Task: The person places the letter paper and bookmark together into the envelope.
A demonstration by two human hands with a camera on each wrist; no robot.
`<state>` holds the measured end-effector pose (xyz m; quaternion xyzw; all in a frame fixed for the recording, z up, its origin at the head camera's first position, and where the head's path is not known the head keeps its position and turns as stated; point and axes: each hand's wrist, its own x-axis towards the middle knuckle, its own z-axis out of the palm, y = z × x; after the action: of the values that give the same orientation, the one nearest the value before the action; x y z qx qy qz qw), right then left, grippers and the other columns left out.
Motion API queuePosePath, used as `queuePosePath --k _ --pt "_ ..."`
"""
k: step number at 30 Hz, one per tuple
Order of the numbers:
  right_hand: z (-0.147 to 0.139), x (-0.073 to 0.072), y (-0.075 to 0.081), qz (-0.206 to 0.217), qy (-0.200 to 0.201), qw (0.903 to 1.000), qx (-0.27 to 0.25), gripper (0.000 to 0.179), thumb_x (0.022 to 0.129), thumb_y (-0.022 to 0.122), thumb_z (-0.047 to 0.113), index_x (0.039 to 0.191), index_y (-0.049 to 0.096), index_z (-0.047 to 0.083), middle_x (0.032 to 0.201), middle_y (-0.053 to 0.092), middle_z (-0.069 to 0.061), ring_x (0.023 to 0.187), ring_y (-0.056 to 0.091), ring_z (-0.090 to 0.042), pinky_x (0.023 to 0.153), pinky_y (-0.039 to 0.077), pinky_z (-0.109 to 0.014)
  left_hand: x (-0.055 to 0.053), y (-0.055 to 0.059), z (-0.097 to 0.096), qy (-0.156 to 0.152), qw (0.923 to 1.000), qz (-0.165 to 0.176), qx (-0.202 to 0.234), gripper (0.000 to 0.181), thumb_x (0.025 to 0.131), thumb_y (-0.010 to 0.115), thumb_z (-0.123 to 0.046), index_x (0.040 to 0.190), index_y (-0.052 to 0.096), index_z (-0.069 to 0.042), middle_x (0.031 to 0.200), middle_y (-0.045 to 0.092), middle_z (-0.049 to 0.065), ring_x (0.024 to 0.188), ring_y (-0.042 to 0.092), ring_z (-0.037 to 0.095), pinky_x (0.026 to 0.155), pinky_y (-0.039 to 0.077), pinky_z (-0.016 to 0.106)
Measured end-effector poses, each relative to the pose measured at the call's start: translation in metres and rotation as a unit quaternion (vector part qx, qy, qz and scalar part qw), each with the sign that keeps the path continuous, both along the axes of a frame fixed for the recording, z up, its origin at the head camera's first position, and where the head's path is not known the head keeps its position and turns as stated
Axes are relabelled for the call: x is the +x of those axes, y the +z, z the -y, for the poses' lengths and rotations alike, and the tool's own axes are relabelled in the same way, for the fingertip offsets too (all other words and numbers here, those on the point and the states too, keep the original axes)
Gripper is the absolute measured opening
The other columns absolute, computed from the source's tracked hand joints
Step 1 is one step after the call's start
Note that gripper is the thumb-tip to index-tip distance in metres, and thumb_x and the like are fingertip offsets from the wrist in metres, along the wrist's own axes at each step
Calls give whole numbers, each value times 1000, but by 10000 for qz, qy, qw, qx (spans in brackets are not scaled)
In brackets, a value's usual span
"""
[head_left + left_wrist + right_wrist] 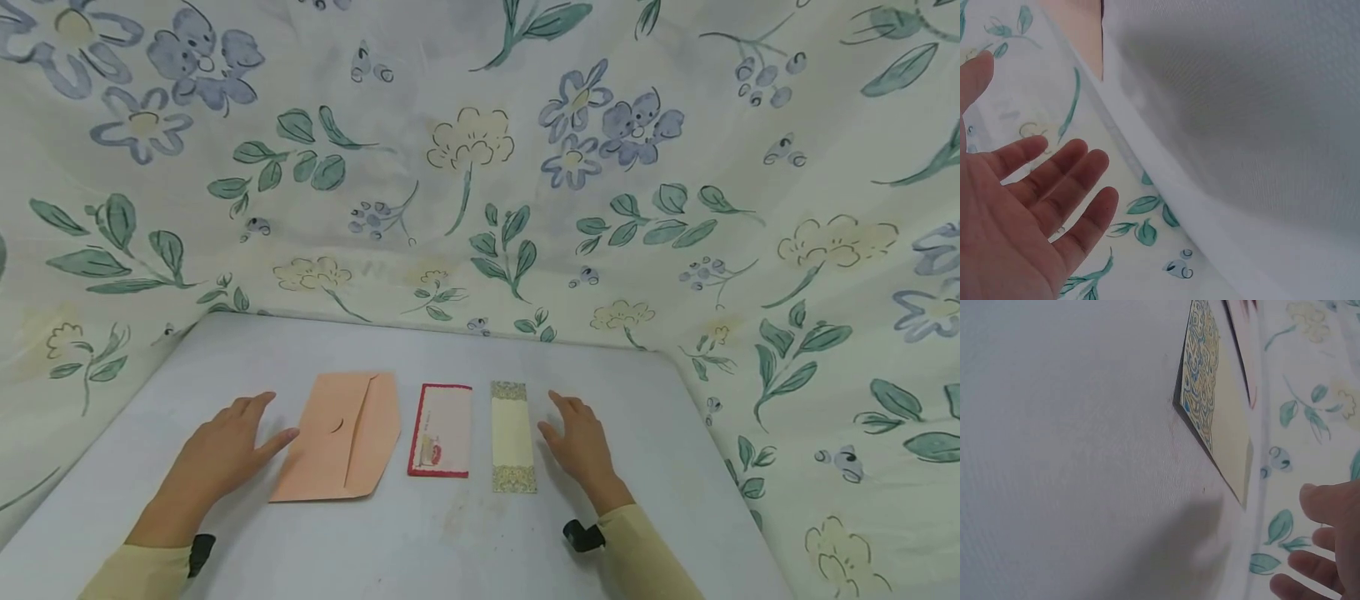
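Note:
A peach envelope (322, 450) lies on the white table at the left, its flap side pointing right. In the middle is a white card with a red border (442, 429) and a small picture near its lower end. To the right lies a cream paper strip (513, 433) with patterned bands at both ends. My left hand (221, 454) is beside the envelope's left edge, fingers loosely extended, thumb tip overlapping that edge in the head view. My right hand (581, 446) hovers just right of the strip with relaxed fingers. In both wrist views the hands hold nothing.
The white table (420, 550) carries faint brownish smudges below the card. Floral fabric (405, 183) hangs behind the table and along both sides. A black strap device (583, 536) sits at the right wrist, and another black piece (201, 554) at the left.

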<state>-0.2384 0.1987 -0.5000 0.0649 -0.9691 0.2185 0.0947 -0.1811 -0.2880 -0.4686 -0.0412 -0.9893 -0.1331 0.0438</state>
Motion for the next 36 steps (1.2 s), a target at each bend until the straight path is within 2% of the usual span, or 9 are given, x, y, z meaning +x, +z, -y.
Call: queuePosePath --k 6,12,17,26,36 --pt "4 0 -2 -296 89 9995 -32 52 95 73 26 142 58 7 127 64 -15 118 60 -35 98 49 -53 0 0 -3 -48 9997 207 70 74 97 63 -51 134 49 11 124 60 35 107 60 53 85 49 65" --pt "11 1 -2 -35 155 9997 -207 54 96 72 24 144 54 7 126 64 -13 110 64 -30 94 51 -49 -1 2 -7 -38 9993 356 96 68 96 65 -46 131 52 10 113 65 31 97 65 48 78 52 61" --pt "16 3 -1 137 217 9991 -337 54 95 72 22 144 54 6 124 65 -12 104 65 -28 91 52 -48 -2 1 -10 -39 9995 309 93 65 96 67 -45 129 54 9 112 66 29 95 66 45 77 53 60" --pt "22 4 -4 -147 424 9986 -268 51 94 74 20 140 58 5 113 66 -9 92 64 -23 82 52 -44 -2 -1 -15 -124 9997 178 101 56 95 70 -41 123 58 6 108 67 25 89 66 40 73 54 56" --pt "30 4 -6 -222 682 9971 -236 50 93 75 20 138 59 5 110 66 -8 88 63 -20 79 51 -42 -3 -1 -20 -173 9996 158 145 56 95 69 -42 123 58 6 108 67 23 90 66 39 74 54 56"
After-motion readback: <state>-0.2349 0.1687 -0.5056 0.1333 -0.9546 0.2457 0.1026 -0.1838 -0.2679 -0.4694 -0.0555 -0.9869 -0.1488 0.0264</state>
